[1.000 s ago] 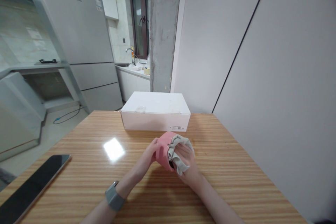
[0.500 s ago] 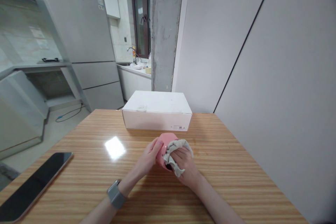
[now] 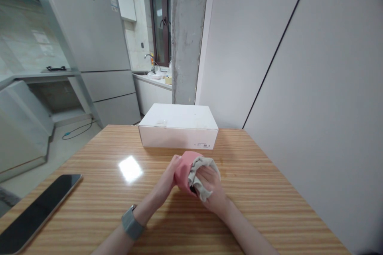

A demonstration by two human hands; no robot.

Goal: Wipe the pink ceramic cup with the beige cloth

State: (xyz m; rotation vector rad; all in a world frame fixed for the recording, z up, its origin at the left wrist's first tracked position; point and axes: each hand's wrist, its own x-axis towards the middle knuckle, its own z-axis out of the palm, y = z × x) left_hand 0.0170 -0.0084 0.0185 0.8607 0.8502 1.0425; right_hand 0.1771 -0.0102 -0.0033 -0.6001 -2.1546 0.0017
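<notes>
My left hand (image 3: 169, 175) grips a pink cup-like object (image 3: 183, 169) from its left side, holding it just above the wooden table (image 3: 269, 207). My right hand (image 3: 212, 191) presses a crumpled grey cloth (image 3: 199, 173) against the pink object's open end, fingers closed round the cloth. A grey watch sits on my left wrist. Both hands meet at the table's middle, a little in front of a white box (image 3: 178, 127).
The white cardboard box lies at the table's far edge. A dark tablet (image 3: 38, 207) lies at the table's left front. A white wall (image 3: 329, 87) runs along the right side. Behind stand a grey fridge (image 3: 92, 48), a concrete pillar and a sink counter.
The pink object has turned slightly in my left hand and the cloth has shifted over its rim. Both hands stay in the same spot.
</notes>
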